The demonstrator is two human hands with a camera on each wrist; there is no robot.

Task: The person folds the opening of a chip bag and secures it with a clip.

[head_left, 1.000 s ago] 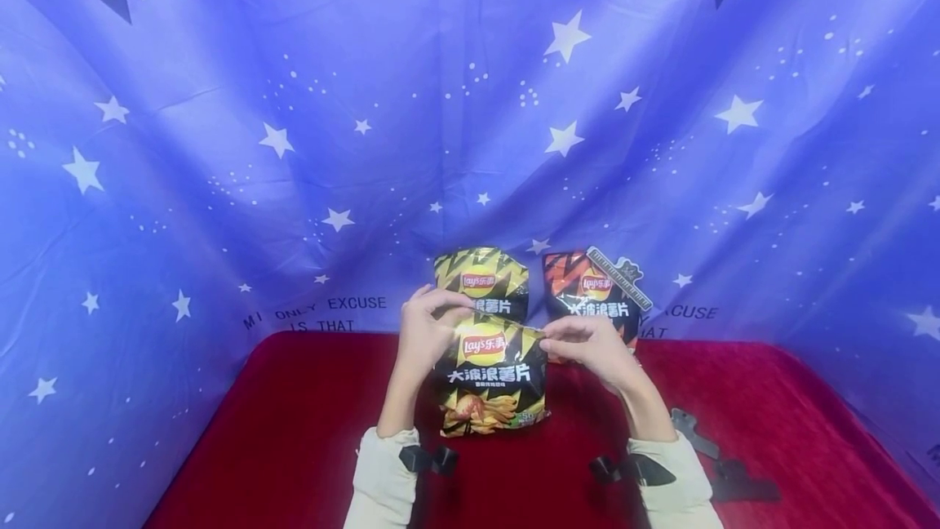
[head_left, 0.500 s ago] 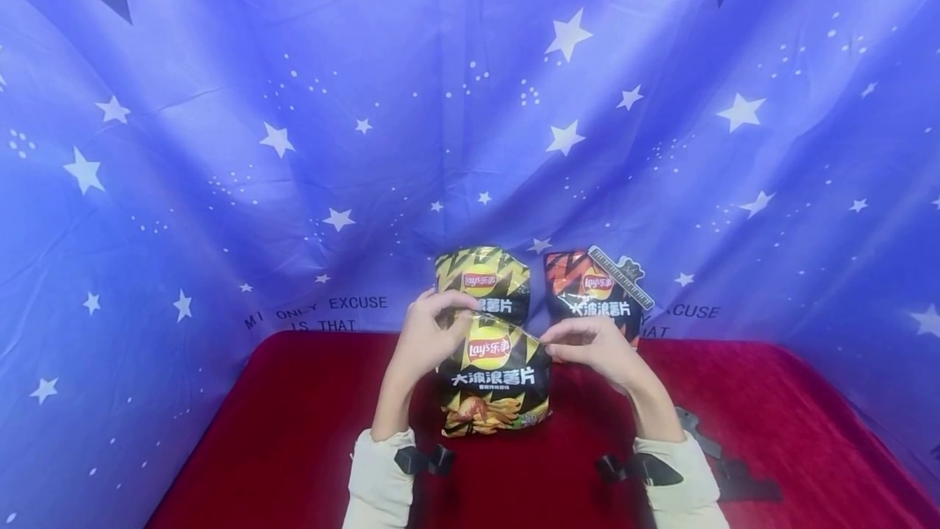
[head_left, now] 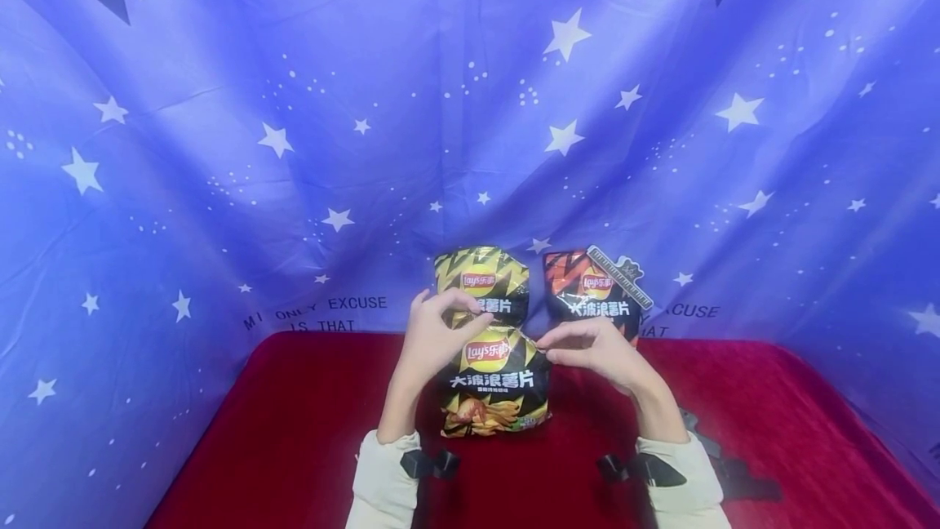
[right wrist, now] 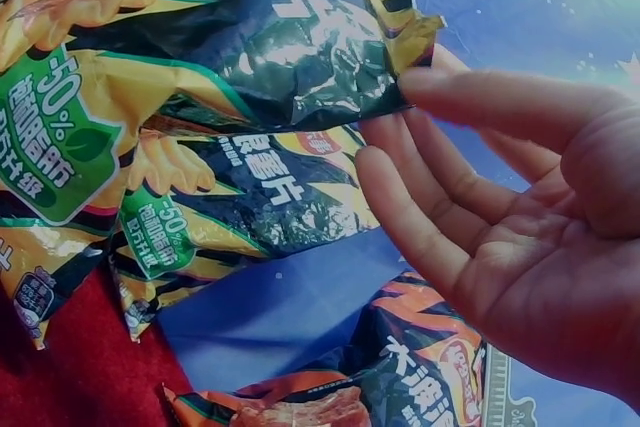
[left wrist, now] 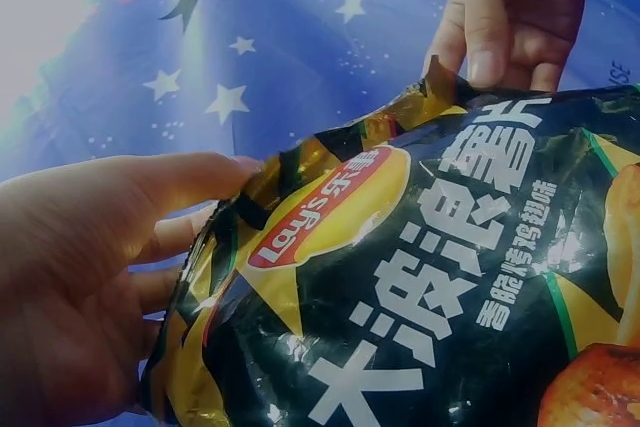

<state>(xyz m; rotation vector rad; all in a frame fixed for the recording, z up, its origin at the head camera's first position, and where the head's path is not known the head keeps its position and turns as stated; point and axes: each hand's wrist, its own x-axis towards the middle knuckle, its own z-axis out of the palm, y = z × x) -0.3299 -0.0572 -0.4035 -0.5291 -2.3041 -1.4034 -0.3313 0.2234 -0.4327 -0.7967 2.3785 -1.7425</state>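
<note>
A black-and-yellow Lay's chip bag (head_left: 492, 398) stands upright at the front of the group, its top edge between both hands. My left hand (head_left: 433, 341) holds the upper left edge; in the left wrist view the thumb (left wrist: 200, 175) lies along the rim and the other fingers reach behind the bag. At the upper right corner, my right hand (head_left: 595, 353) pinches the edge between thumb and fingers, as the right wrist view also shows. Behind it is a second yellow chip bag (head_left: 481, 268), partly covered by the front one and the left hand.
A red-and-black chip bag (head_left: 565, 276) stands at the back right, with a long pale clip (head_left: 620, 276) slanted across its upper corner. Dark flat pieces (head_left: 745, 480) lie on the red cloth (head_left: 294, 431) beside the right sleeve. A blue star-printed curtain (head_left: 367, 170) hangs behind.
The front bag's upper right corner and my right fingers have sunk slightly. My left thumb has shifted a little to the right along the top of the bag.
</note>
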